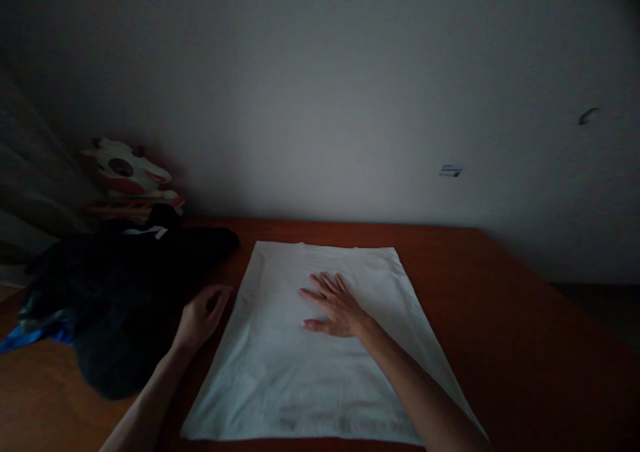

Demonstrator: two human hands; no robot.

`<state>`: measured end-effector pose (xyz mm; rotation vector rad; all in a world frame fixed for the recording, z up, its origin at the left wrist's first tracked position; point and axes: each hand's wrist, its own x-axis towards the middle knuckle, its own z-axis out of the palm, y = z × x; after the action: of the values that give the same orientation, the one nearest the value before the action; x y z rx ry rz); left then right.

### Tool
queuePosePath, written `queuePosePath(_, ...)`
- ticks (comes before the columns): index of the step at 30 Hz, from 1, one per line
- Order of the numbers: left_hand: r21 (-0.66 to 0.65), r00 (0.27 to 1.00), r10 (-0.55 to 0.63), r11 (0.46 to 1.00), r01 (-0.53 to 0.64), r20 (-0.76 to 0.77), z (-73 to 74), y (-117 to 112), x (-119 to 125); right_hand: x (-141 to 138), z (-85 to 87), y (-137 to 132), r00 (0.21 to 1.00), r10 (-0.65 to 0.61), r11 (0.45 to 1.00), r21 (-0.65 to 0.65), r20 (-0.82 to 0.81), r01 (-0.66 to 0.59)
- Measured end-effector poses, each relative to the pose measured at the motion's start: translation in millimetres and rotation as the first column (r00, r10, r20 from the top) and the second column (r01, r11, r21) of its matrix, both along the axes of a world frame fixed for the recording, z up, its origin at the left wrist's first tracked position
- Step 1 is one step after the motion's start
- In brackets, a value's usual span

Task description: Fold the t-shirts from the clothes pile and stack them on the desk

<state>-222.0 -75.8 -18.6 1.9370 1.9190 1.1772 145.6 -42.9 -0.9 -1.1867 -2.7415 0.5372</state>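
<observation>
A white cloth (280, 372) lies spread in a nearly flat rectangle on the brown wooden table, with faint wrinkles toward its near edge. My right hand (336, 307) rests palm down near the cloth's middle, its fingers spread. Just off the cloth's left edge is my left hand (201, 315), between the cloth and a dark heap of clothing. Its thumb and forefinger curve round to meet at the tips, and nothing shows between them.
The black clothing heap (125, 305) covers the table's left side, with a blue piece (37, 335) sticking out. Behind it stands a white and red toy (127, 169). A pale wall (340, 105) bounds the wooden table (450, 259) at the back.
</observation>
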Motion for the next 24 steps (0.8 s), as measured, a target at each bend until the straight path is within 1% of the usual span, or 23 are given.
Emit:
queuePosePath(4,0.032,0.996,-0.064,0.997,0.066,-0.068,0.6,-3.7,4.5,19.0,-1.1,7.9,0.998,-0.063,0.998,0.015,0.023,0.062)
queuePosePath(8,0.038,0.983,-0.136,0.989,0.142,-0.124,5.2,-7.0,17.1,46.5,-3.2,12.8,0.988,-0.143,0.989,0.032,0.054,0.142)
queuePosePath(11,0.032,0.970,-0.199,0.978,0.205,-0.137,9.4,-3.7,33.9,68.2,-5.0,16.0,0.971,-0.226,0.973,0.059,0.077,0.222)
queuePosePath(14,0.021,0.954,-0.267,0.962,0.272,-0.137,13.5,5.1,57.7,87.7,-7.7,19.8,0.931,-0.347,0.937,0.088,0.108,0.339)
queuePosePath(17,0.004,0.924,-0.354,0.934,0.358,-0.144,16.0,16.5,85.3,105.0,-10.5,24.7,0.859,-0.494,0.870,0.100,0.138,0.484)
queuePosePath(19,0.006,0.909,-0.392,0.918,0.396,-0.140,15.5,23.8,101.9,115.6,-12.0,28.3,0.789,-0.593,0.805,0.099,0.162,0.585)
queuePosePath(22,0.032,0.905,-0.405,0.910,0.413,-0.132,12.3,31.2,117.5,129.7,-14.2,33.7,0.661,-0.725,0.686,0.107,0.195,0.720)
queuePosePath(24,0.044,0.904,-0.407,0.908,0.416,-0.134,10.6,32.2,120.1,138.0,-16.3,37.0,0.559,-0.804,0.587,0.117,0.204,0.801)
